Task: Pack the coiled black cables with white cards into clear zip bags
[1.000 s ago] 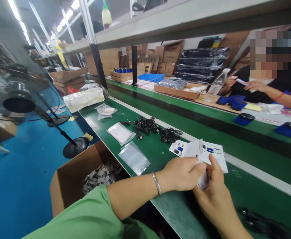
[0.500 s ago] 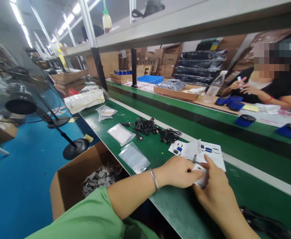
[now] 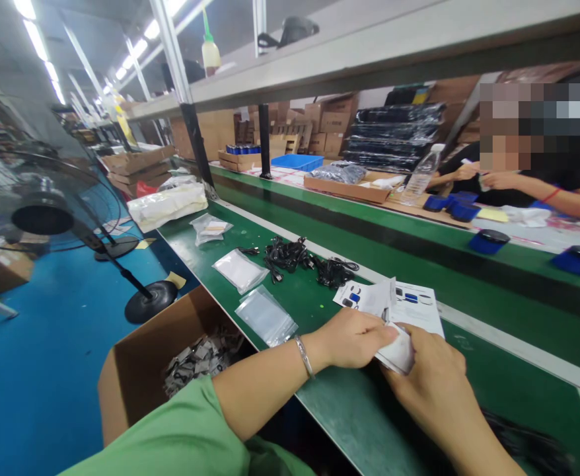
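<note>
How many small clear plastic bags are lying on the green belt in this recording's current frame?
3. One small clear plastic bag lies farthest along and holds a card, a second holds something white, and the nearest looks empty. More could lie out of view.

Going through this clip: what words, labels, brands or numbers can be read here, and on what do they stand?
No words or numbers can be read in this view.
Folded leaflet in the left hand and right hand: print too small to read.
Printed sheet: print too small to read.
Cardboard cartons: markings too small and blurred to read.
</note>
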{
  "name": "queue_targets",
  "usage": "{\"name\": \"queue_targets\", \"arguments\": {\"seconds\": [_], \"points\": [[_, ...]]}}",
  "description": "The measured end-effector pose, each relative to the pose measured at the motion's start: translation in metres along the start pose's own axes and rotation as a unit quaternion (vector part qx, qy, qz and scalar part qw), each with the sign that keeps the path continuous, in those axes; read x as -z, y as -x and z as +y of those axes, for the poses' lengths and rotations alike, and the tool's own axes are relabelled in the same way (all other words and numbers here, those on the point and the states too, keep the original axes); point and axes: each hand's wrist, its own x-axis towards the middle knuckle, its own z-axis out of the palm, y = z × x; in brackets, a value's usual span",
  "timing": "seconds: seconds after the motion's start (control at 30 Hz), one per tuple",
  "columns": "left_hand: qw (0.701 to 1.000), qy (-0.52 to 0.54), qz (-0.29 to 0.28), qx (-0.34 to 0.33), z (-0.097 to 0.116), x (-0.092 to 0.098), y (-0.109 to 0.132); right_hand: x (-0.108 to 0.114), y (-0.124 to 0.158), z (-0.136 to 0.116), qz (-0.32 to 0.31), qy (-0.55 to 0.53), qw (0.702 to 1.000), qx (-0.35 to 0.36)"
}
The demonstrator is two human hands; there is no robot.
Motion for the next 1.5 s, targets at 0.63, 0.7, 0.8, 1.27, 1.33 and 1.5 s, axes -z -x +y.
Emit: {"name": "queue_targets", "arguments": {"seconds": [0.63, 0.7, 0.8, 1.27, 1.33, 1.5], "points": [[0.991, 0.037, -0.029, 0.129, -0.002, 0.008, -0.007, 0.007, -0.007, -0.020, -0.030, -0.108, 0.993, -0.030], [0.991, 0.026, -0.013, 0.129, -0.006, 0.001, -0.008, 0.007, -0.007, -0.020, -0.050, -0.131, 0.990, -0.034], [0.991, 0.016, -0.008, 0.132, -0.011, -0.007, -0.009, 0.007, -0.009, -0.019, -0.061, -0.164, 0.983, -0.057], [0.919, -0.180, 0.258, 0.239, -0.012, 0.079, -0.059, 0.016, -0.016, -0.021, -0.121, -0.237, 0.950, -0.162], [0.916, -0.180, 0.254, 0.254, -0.018, 0.088, -0.063, 0.018, -0.014, -0.030, -0.096, -0.247, 0.949, -0.170], [0.927, -0.126, 0.269, 0.232, -0.016, 0.090, -0.054, 0.024, -0.011, -0.053, -0.025, -0.294, 0.933, -0.204]]}}
